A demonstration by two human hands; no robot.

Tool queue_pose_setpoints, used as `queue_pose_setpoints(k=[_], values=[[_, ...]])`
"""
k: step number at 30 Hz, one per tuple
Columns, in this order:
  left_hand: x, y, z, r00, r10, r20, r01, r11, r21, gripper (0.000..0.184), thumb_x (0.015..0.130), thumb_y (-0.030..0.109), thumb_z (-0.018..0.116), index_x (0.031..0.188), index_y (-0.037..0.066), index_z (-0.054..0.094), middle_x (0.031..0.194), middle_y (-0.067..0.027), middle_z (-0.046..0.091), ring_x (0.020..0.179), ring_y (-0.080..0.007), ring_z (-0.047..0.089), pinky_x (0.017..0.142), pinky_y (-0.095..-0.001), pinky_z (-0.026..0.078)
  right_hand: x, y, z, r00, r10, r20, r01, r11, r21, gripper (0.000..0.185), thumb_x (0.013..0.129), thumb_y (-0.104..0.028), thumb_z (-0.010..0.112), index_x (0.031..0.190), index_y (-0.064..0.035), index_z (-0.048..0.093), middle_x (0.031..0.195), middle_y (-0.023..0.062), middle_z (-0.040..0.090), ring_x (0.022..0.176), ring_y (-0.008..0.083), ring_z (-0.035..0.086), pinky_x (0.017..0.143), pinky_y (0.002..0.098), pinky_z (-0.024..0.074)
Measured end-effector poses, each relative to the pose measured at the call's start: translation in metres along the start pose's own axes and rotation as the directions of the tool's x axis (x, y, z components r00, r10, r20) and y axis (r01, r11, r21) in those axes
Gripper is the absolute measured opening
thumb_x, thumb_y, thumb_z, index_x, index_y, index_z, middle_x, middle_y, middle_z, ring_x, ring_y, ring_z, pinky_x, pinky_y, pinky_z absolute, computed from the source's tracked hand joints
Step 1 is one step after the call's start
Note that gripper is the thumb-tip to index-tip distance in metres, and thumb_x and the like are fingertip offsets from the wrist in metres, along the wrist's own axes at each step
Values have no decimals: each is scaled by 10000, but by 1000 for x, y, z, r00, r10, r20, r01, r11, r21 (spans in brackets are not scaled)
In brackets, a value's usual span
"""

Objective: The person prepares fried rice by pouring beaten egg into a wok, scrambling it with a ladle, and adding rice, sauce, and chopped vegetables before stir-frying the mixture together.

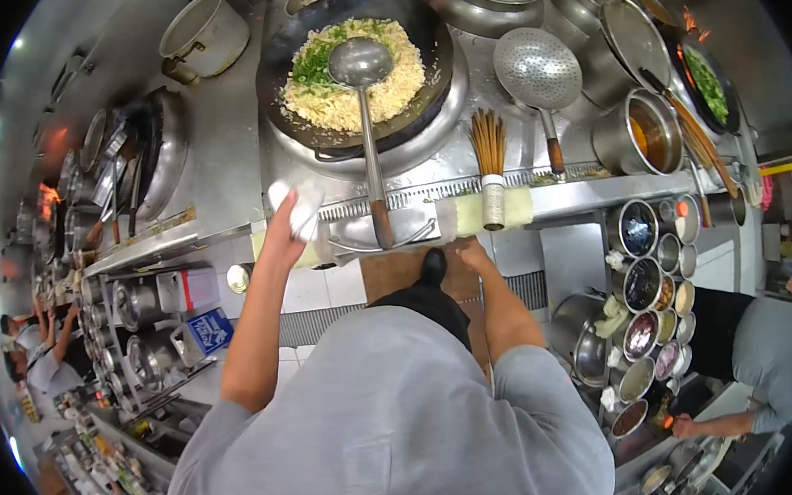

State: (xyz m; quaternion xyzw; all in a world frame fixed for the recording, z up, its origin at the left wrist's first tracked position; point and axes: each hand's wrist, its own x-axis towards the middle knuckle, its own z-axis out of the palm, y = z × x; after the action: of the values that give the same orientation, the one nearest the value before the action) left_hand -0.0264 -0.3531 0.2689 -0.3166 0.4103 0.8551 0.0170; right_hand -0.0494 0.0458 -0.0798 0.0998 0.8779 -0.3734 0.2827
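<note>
My left hand (283, 231) is closed around a folded white cloth (299, 208), held up in front of the stove edge. A wok (434, 60) to its upper right holds fried rice (400, 76) with chopped greens (313, 62). The bowl of a steel ladle (362, 62) rests on the rice, and its wooden-ended handle leans over the stove's front edge. My right hand (475, 256) is low by that edge, just below a bamboo brush (492, 167). Its fingers look curled in, and whatever may be inside them is hidden.
A perforated skimmer (537, 70) lies right of the wok, with a steel pot of brown liquid (651, 133) beyond. A dented pot (204, 35) stands at left. Several seasoning containers (639, 228) line the right side. Another person (765, 351) stands at far right. Towels (525, 205) cover the front rail.
</note>
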Motion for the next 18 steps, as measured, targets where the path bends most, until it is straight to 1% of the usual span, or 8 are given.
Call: queue_pose_setpoints(k=[3,4,7,8,9,11,14,18], values=[[-51,7,-24,991,47,-121,-48,999,-6,381,937,280,589,1229,45,519,1174,-95,624,1083,-218,607,897,-362,515,19,-24,10,816,87,572,-299,910,287,475,829,-258,697,1224,-34,558,1110,118,625,967,227,608,701,361,576],[-59,6,-39,983,66,-173,-70,997,-13,371,935,272,590,1222,48,520,1171,-92,623,1075,-215,610,883,-356,520,18,-20,29,855,48,516,-362,767,530,471,832,-284,697,1220,-57,559,1134,111,612,962,230,604,681,361,575],[-71,0,-61,957,100,-272,-112,993,-25,360,930,258,596,1215,52,516,1103,-74,630,998,-197,624,836,-340,528,11,-37,15,840,189,508,-366,889,274,538,843,-198,692,1330,-102,484,1255,89,554,1099,236,560,798,449,543],[-72,-4,-64,952,123,-281,-142,989,-47,360,930,258,596,1215,52,516,1103,-74,630,998,-197,624,836,-340,528,-15,-62,-15,870,151,470,-289,928,235,450,859,-198,677,1269,-73,543,1200,105,588,1061,219,576,803,404,540],[-73,-5,-64,955,103,-277,-117,992,-36,363,927,260,602,1211,53,513,1066,-64,626,956,-185,622,810,-332,526,34,14,24,815,-325,481,193,933,304,487,853,-273,676,1259,-47,532,1179,120,607,906,246,611,692,425,549],[-70,-5,-69,959,79,-272,-82,997,3,360,917,259,613,1194,55,506,994,-42,611,873,-158,611,745,-308,517,83,113,59,505,-415,756,275,908,315,309,901,-270,643,1096,-31,662,1058,63,673,994,169,616,827,302,525],[-71,-2,-66,947,184,-262,-166,982,90,340,914,248,609,1178,60,505,991,-39,605,870,-151,606,722,-300,510,-151,-162,-83,759,-82,646,-247,882,401,417,984,-368,497,1292,-88,522,1112,133,647,949,260,635,845,424,518],[-69,-7,-83,958,201,-204,-176,975,136,377,901,235,617,1204,54,485,988,-47,599,872,-150,601,709,-311,506,-226,-298,-126,709,-417,568,-441,366,819,733,928,-560,479,1472,-132,238,1292,227,526,1060,318,598,772,411,564]])
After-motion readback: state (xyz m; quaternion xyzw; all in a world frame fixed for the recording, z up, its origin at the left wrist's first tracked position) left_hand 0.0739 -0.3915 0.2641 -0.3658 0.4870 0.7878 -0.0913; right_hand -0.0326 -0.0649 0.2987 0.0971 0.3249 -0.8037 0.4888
